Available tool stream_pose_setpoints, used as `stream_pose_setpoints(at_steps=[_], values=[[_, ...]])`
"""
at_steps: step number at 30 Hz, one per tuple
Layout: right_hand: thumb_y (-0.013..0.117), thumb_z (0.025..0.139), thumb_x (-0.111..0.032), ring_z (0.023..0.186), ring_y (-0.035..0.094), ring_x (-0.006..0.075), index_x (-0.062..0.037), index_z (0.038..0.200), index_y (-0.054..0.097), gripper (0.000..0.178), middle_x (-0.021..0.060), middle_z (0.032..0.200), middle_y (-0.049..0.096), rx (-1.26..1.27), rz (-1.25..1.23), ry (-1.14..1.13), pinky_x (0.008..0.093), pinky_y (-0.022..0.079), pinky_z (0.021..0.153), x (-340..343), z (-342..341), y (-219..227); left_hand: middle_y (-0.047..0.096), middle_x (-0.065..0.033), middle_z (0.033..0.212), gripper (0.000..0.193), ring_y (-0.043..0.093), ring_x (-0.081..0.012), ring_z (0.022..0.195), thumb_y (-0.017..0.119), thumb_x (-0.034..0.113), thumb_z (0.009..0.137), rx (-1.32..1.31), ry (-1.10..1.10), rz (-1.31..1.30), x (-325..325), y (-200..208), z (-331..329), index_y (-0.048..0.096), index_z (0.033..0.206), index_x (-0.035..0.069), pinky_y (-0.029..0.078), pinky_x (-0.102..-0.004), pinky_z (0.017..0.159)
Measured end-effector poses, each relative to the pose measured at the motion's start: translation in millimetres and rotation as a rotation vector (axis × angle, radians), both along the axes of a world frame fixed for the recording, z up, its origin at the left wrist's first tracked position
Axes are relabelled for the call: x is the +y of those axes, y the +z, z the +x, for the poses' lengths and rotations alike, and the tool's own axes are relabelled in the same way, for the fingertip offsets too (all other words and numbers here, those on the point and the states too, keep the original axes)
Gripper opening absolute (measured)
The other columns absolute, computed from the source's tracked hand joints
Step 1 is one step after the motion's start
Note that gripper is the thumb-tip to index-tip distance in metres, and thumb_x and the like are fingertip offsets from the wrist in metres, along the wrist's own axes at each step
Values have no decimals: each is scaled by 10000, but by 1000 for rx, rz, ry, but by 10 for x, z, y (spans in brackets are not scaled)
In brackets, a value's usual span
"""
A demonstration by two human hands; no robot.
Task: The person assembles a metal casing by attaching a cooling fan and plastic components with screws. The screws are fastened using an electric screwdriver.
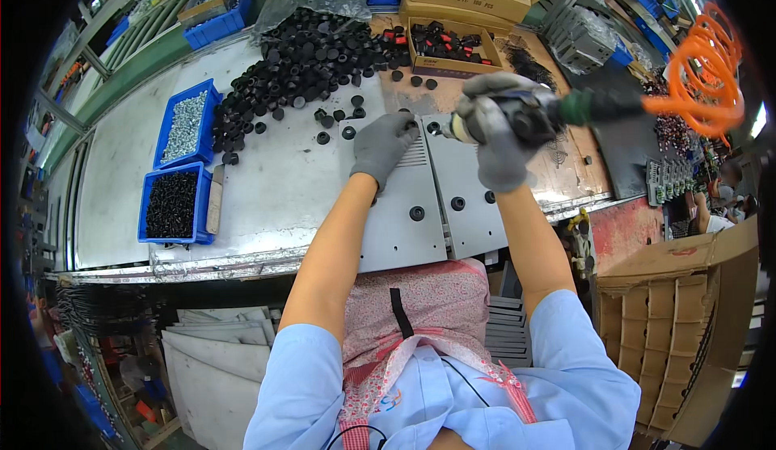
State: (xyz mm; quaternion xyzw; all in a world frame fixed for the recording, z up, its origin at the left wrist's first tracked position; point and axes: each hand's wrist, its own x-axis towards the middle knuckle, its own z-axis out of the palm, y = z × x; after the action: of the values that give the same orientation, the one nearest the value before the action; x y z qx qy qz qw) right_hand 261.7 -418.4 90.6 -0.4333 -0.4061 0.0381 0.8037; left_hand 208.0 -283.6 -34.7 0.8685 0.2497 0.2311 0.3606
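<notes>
Grey fabric gloves the right hand [497, 136], its grip clenched around a driver [533, 119] above the right metal plate [473, 232]; blur smears both. Gloved fingertips of the left hand [381, 147] partly hide a black rubber foot [412, 125] near the left metal plate's [400, 244] far edge; whether that grip pinches it, I cannot tell. The left forearm [333, 236] covers some plate and worktop [267, 199].
</notes>
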Motion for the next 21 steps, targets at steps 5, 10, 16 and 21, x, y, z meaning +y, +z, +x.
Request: stream_pose_setpoints(at_steps=[5,10,16,21], values=[[568,724,80,646,580,105,7,874,571,166,63,772,605,39,-63,-7,233,483,575,463,290,-374,634,-33,967,287,613,-236,850,603,340,780,155,-13,59,-43,51,-10,619,1025,191,481,-344,714],[539,742,80,605,574,120,-1,880,556,161,78,753,597,137,-135,12,227,465,521,658,387,-570,633,-31,937,256,613,-247,836,580,356,793,169,-1,85,-28,45,4,628,1001,215,480,-360,703],[522,749,65,614,591,162,-3,914,538,179,124,765,595,157,-203,47,258,485,533,719,451,-552,636,-47,892,240,615,-255,815,562,371,803,280,-11,103,-3,107,35,636,972,217,482,-364,682],[526,747,64,615,589,157,-1,915,548,182,117,772,601,157,-175,60,250,483,538,709,457,-584,636,-48,908,245,614,-253,825,570,373,795,311,-7,83,-11,83,57,635,976,222,481,-360,686]])
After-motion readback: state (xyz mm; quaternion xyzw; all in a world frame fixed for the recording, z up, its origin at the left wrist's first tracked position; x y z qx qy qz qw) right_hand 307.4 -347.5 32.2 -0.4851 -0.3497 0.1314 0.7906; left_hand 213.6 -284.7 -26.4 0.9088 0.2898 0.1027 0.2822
